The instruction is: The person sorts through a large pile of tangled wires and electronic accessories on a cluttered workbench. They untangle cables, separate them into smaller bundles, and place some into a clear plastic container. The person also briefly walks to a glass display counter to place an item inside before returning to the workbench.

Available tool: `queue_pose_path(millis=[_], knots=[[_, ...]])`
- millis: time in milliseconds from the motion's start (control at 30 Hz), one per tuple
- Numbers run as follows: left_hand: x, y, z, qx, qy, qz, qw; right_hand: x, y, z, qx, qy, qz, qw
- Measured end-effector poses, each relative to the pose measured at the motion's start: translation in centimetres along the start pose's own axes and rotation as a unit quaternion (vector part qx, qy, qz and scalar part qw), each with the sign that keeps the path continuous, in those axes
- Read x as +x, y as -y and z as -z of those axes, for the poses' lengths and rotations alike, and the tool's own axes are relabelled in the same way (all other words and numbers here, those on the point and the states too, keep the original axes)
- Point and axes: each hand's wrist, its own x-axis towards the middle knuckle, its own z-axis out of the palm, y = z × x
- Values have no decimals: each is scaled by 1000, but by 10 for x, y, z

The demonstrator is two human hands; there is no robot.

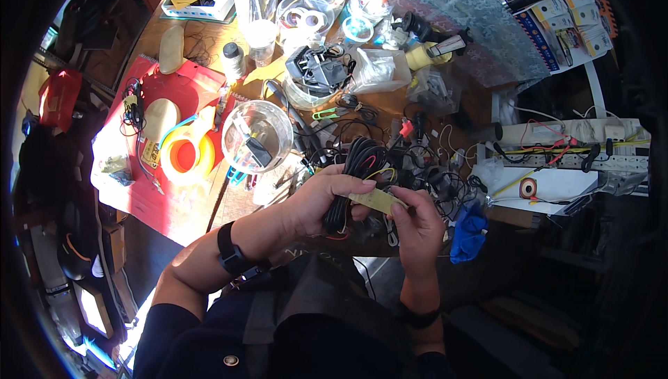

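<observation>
My left hand (314, 202) is closed around a coiled bundle of black cable (363, 158), held over the near edge of the table. Red and yellow wire ends stick out of the coil. A pale yellow strip (379, 202), like a paper tag or a piece of tape, lies across the bundle under my left thumb. The strip's right end is pinched between the thumb and fingers of my right hand (419, 224). I cannot make out whether the strip is fixed to the cable.
A clear plastic tub (278, 118) and an orange tape roll (182, 176) stand to the left, the roll on a red sheet (139, 195). Tangled wires lie behind my hands. A tub of black adapters (316, 69) sits farther back. A blue cloth (469, 234) hangs at the right.
</observation>
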Motion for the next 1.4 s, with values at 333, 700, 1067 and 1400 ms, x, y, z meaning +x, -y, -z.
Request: queue_pose_path(millis=[333, 700, 1067, 1400], knots=[[-3, -4, 4, 18, -21, 21, 999, 0, -12, 0, 61, 11, -21, 998], [3, 0, 17, 80, 59, -23, 995, -1, -1, 3, -74, 23, 60, 995], [2, 0, 4, 98, 65, -52, 992, 3, -26, -22, -22, 34, 32, 999], [8, 6, 10, 169, 121, -117, 971, 0, -31, -50, 362, 84, -194, 908]])
